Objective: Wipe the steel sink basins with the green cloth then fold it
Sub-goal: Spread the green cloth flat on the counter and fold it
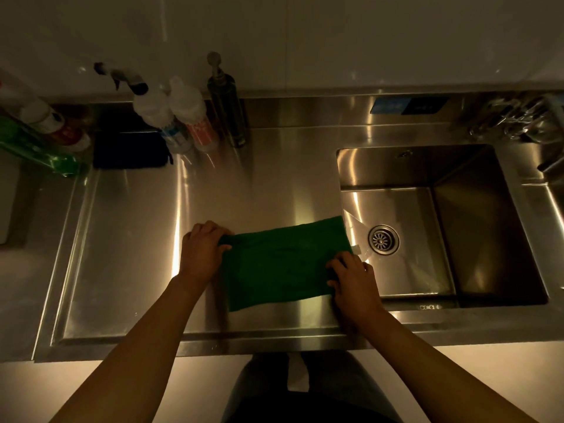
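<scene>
The green cloth [280,264] lies flat as a rectangle on the steel drainboard [137,239], just left of the sink basin [476,239]. Its far right corner hangs slightly over the basin's left rim. My left hand [203,248] pinches the cloth's far left corner. My right hand [354,279] grips the cloth's right edge near its front corner. A round drain strainer [383,239] sits in the basin floor, right of the cloth.
Spray and squeeze bottles [171,117] and a dark pump dispenser [227,102] stand at the back left. A black sponge or pad [129,151] lies beside them. A green bottle [36,145] lies at the far left. Tap fittings [512,120] sit at the back right.
</scene>
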A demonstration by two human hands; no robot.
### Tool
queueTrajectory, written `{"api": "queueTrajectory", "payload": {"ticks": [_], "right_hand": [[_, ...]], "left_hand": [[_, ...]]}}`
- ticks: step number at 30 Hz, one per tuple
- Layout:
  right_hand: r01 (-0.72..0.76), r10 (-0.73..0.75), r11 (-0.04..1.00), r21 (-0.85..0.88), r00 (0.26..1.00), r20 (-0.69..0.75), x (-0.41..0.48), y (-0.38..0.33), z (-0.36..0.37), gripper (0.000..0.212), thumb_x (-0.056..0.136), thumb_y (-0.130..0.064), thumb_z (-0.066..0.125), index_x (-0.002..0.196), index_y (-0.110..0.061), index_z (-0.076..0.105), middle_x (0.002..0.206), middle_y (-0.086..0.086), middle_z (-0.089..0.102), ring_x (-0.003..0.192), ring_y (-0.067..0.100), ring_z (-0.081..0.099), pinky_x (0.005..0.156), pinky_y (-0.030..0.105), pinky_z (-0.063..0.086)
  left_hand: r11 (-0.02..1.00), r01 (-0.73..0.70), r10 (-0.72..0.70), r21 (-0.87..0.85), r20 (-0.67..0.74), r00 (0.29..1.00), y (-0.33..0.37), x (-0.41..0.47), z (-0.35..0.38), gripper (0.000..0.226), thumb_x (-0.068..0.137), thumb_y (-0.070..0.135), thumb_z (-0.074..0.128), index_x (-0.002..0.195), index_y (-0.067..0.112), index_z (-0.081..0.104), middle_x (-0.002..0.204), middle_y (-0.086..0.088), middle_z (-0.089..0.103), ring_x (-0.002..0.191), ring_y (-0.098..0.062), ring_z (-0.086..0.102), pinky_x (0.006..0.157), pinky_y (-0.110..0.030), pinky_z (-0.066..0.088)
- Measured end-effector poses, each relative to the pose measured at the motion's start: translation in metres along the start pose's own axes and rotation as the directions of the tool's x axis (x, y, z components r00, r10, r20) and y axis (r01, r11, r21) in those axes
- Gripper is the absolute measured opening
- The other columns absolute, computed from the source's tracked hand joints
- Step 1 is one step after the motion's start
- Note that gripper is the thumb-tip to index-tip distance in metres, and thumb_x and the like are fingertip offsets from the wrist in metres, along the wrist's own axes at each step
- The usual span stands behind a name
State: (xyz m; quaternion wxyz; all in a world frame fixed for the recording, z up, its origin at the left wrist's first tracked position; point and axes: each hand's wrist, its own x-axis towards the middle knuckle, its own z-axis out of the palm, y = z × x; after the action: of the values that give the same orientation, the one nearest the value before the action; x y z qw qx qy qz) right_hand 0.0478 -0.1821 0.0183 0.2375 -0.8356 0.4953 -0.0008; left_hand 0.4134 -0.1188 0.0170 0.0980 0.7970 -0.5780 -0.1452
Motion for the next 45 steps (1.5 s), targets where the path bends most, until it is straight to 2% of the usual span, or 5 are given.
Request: {"api": "queueTrajectory", "payload": {"ticks": [11, 19, 23, 30, 45], "right_hand": [[0.166, -0.163, 0.982, -0.089, 0.986, 0.046, 0.091, -0.013, -0.024, 0.050, 0.073, -0.006, 0.070, 0.120, -0.022, 0.064, 0.130, 0.002, 0.056, 0.121, 0.026, 0.055, 0.104, 0.047, 0.035], [0.190, -0.188, 0.977, -0.094, 0.982, 0.028, 0.121, -0.042, -0.019, 0.047, 0.077, -0.011, 0.069, 0.123, -0.012, 0.065, 0.136, 0.011, 0.056, 0.130, 0.033, 0.051, 0.111, 0.055, 0.032], [0.281, -0.280, 0.957, -0.076, 0.960, 0.027, 0.069, -0.084, 0.011, 0.041, 0.087, -0.019, 0.067, 0.127, -0.013, 0.066, 0.137, 0.014, 0.057, 0.128, 0.034, 0.053, 0.108, 0.054, 0.040], [0.527, -0.499, 0.847, -0.074, 0.835, 0.234, -0.010, -0.121, 0.072, 0.061, 0.084, -0.031, 0.072, 0.142, -0.024, 0.054, 0.146, 0.006, 0.054, 0.134, 0.028, 0.052, 0.109, 0.046, 0.046], [0.636, -0.609, 0.771, -0.041, 0.754, 0.246, -0.052, -0.014, 0.021, 0.060, 0.076, -0.022, 0.083, 0.133, -0.025, 0.063, 0.149, -0.001, 0.054, 0.138, 0.024, 0.050, 0.108, 0.039, 0.038]], "left_hand": [[0.989, 0.114, -0.121, -0.099, -0.075, 0.990, -0.005, -0.060, -0.002, 0.059, 0.083, 0.013, 0.083, 0.137, 0.023, 0.064, 0.121, -0.010, 0.063, 0.107, -0.033, 0.057, 0.085, -0.041, 0.047], [0.993, 0.096, -0.099, -0.067, -0.044, 0.994, 0.002, -0.099, 0.021, 0.038, 0.096, 0.025, 0.070, 0.133, 0.029, 0.068, 0.141, -0.011, 0.055, 0.129, -0.034, 0.049, 0.101, -0.053, 0.050], [0.996, -0.093, 0.092, -0.009, -0.058, 0.994, 0.009, -0.081, 0.021, 0.041, 0.099, 0.026, 0.053, 0.139, 0.026, 0.063, 0.148, -0.010, 0.053, 0.133, -0.036, 0.049, 0.106, -0.057, 0.047], [0.881, -0.453, 0.391, 0.134, 0.333, 0.858, -0.006, -0.032, 0.025, 0.067, 0.098, 0.030, 0.046, 0.161, 0.032, 0.025, 0.171, -0.002, 0.019, 0.155, -0.033, 0.025, 0.112, -0.054, 0.040], [0.982, -0.158, 0.114, 0.108, 0.330, 0.937, 0.085, -0.138, 0.057, 0.074, 0.099, 0.043, 0.057, 0.163, 0.026, 0.024, 0.171, -0.013, 0.016, 0.154, -0.039, 0.023, 0.115, -0.063, 0.036]]}}
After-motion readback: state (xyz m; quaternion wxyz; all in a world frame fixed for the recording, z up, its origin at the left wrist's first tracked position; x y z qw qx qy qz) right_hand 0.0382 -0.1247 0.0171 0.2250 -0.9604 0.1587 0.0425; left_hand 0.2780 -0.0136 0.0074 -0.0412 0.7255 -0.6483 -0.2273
